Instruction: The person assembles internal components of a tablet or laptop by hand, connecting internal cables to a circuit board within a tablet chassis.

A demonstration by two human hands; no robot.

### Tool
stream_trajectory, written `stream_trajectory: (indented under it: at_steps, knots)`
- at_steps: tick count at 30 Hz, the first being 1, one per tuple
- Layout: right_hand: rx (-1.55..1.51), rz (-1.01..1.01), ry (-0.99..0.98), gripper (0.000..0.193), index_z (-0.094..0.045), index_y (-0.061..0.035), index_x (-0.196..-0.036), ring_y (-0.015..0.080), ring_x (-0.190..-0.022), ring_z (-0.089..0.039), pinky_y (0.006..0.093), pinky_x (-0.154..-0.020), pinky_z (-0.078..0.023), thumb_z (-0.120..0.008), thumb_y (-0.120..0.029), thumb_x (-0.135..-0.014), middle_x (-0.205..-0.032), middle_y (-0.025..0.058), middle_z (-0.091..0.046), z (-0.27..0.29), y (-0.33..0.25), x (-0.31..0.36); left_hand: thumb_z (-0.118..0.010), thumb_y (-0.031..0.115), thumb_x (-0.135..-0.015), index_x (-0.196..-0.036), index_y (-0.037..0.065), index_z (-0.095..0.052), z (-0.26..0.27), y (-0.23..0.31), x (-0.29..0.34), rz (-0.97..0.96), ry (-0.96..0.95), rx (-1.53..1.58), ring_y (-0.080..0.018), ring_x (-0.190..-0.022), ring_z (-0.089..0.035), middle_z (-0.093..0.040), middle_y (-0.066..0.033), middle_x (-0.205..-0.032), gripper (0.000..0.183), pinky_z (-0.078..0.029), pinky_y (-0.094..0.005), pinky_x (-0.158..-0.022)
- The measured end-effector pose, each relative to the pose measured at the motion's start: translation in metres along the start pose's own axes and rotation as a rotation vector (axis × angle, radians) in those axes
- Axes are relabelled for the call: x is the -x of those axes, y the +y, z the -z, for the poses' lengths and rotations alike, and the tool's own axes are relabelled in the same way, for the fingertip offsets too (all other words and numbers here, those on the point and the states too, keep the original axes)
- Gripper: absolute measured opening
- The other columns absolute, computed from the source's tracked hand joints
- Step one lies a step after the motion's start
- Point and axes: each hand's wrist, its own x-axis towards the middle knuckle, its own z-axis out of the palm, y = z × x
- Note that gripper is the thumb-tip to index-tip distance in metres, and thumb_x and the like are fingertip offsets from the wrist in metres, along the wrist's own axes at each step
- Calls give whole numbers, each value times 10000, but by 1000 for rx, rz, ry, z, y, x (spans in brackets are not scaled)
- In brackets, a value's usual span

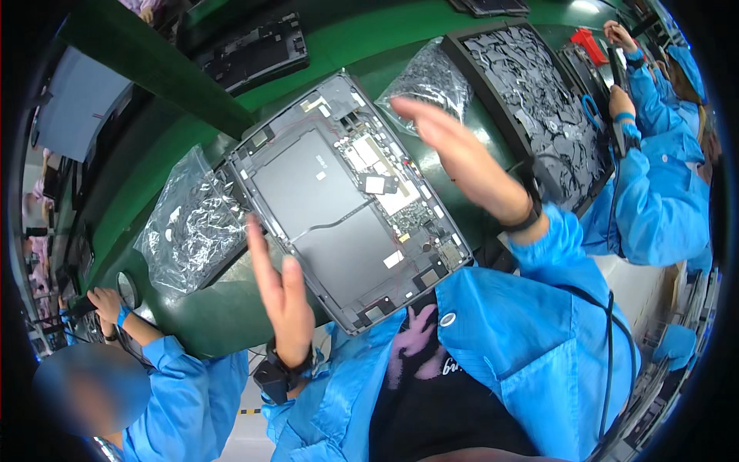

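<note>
An opened laptop base (350,204) lies tilted on the bench in front of me, its inside facing up. A large flat dark battery (312,189) fills its left part, and a circuit board (385,181) runs along the right. A small dark piece with a white label (376,184) sits on the board. My left hand (286,304) is beside the base's left edge, fingers stretched out and holding nothing; whether it touches the edge I cannot tell. My right hand (466,158) is at the right side, flat with fingers extended, also holding nothing.
Clear plastic bags (188,223) lie left of the base, and another bag (431,85) beyond it. A black tray of dark small parts (531,100) stands to the right. A green post (154,69) rises at the back left. Co-workers in blue (654,177) sit on both sides.
</note>
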Motion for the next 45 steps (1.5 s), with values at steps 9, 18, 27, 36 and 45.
stream_trajectory:
  at_steps: [9, 18, 27, 36, 45]
  knots:
    - [-65, -81, 27, 630, -197, 35, -1489, 257, -1451, -160, 364, -1158, -142, -502, -140, -967, -1547, 181, -221, -31, -13, 59, -360, 219, -1013, -1479, -85, -150, -15, -20, -14, -105, -110, 124, -302, -1460, -105, -119, -208, -1573, 595, -78, -388, -1164]
    - [-227, 30, 245, 565, -374, 52, -1406, 169, -1107, -599, 284, -955, -469, -544, -135, -901, -1270, 134, -583, 29, -45, -40, -473, 184, -971, -1314, -55, -481, 49, 3, -128, -106, 11, 259, -301, -1274, -455, -475, -190, -1372, 418, -293, -368, -1102]
    - [-198, -153, 322, 486, -365, 61, -1388, 280, -1036, -638, 406, -900, -544, -427, 1, -909, -1245, 185, -574, 134, 28, -229, -522, 52, -881, -1033, -66, -535, 76, -139, -318, 557, 290, 725, -262, -790, -565, -541, -163, -953, 193, -516, -393, -748]
    - [-68, -219, 211, 342, -553, 35, -1186, 204, -957, -612, 347, -896, -474, -513, -15, -850, -1065, 105, -642, 166, 104, -283, -550, 119, -864, -1038, -14, -611, 26, -114, -363, 341, 196, 981, -322, -809, -659, -662, -147, -986, 227, -541, -463, -688]
    - [89, -54, 566, 466, -542, 94, -1228, 262, -1031, -601, 353, -894, -465, -589, -38, -783, -1130, 188, -633, 98, 78, -255, -579, 229, -883, -1078, 20, -596, 47, -143, -419, 428, 169, 827, -319, -894, -618, -623, -122, -1000, 286, -514, -469, -789]
